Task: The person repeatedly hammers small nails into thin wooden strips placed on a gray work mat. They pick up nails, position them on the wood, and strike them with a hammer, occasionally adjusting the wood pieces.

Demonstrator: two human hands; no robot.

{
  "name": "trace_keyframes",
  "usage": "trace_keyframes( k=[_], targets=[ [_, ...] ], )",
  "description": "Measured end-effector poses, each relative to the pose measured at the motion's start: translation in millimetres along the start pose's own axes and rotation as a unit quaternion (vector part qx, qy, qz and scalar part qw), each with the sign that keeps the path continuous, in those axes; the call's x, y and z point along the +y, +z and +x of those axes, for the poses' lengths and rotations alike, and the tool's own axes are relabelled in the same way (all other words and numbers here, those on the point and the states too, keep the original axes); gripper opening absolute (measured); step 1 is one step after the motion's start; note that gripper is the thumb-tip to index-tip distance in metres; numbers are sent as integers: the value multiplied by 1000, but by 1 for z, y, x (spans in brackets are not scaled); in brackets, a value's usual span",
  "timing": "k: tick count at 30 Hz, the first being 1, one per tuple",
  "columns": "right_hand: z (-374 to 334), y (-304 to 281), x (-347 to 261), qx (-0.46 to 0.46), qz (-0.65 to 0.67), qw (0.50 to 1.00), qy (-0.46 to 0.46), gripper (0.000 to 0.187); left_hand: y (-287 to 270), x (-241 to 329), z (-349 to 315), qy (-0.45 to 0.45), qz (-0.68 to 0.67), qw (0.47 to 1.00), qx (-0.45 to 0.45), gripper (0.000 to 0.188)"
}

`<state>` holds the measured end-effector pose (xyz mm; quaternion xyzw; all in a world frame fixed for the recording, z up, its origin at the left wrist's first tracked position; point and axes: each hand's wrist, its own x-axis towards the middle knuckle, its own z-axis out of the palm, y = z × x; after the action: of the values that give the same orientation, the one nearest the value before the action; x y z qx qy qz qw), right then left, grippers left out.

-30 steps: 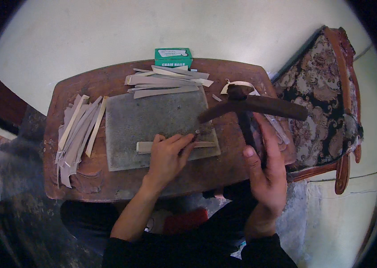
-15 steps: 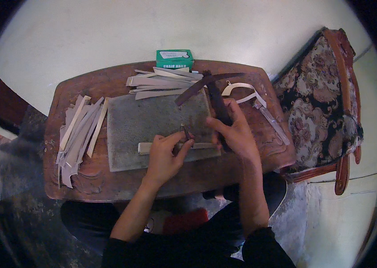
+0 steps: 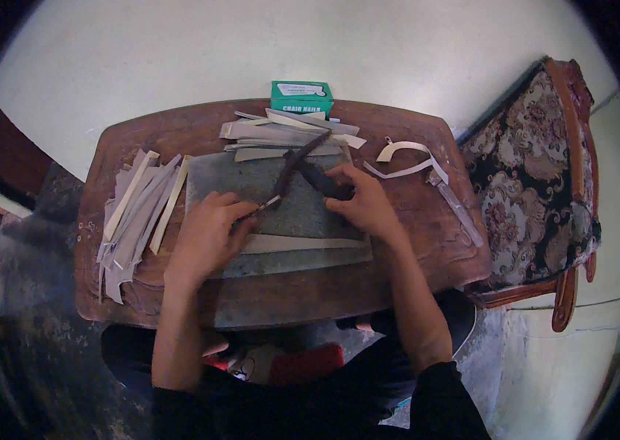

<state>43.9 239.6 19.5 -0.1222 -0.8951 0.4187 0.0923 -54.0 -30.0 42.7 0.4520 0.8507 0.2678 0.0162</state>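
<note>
My right hand (image 3: 361, 198) is closed round the dark handle of a hammer (image 3: 286, 176) with a long, slim, curved head. The head lies slantwise above the grey slab (image 3: 303, 265), one end toward my left hand. My left hand (image 3: 211, 231) pinches a thin dark piece (image 3: 250, 214) with a pale tip; its kind is too small to make out. That tip is close to the lower end of the hammer head; whether they touch I cannot tell. Below the hands a pale tapered strip (image 3: 303, 245) lies across the slab, its left end partly behind my left hand.
On the carved wooden table (image 3: 427, 249), grey and cream strips are piled at the left (image 3: 137, 213) and at the back (image 3: 273, 132). A green box (image 3: 301, 97) stands by the wall. At the right lie a curled cream strip (image 3: 405, 150) and a clear packet (image 3: 458, 213). A flowered chair (image 3: 530, 176) is beside the table.
My right hand has swung the hammer leftward, its head now tilted down toward my left hand. My left hand has moved left with the small dark piece, uncovering more of the pale strip.
</note>
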Motion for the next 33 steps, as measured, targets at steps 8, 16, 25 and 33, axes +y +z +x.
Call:
trace_keyframes(
  k=[8, 16, 25, 33],
  targets=[
    [-3, 3, 13, -3, -103, 991, -86, 44, 12, -11, -6, -6, 54, 998, 11, 24],
    [-50, 13, -30, -81, -223, 958, -159, 34, 4, -8, -19, -30, -9, 999, 33, 30],
    [-54, 14, -55, -140, -103, 979, -109, 26, -21, 6, -44, -34, -114, 993, -8, 29],
    [-16, 24, -106, -213, 36, 968, -127, 23, -63, -24, -91, -214, -445, 870, 8, 27]
  ],
)
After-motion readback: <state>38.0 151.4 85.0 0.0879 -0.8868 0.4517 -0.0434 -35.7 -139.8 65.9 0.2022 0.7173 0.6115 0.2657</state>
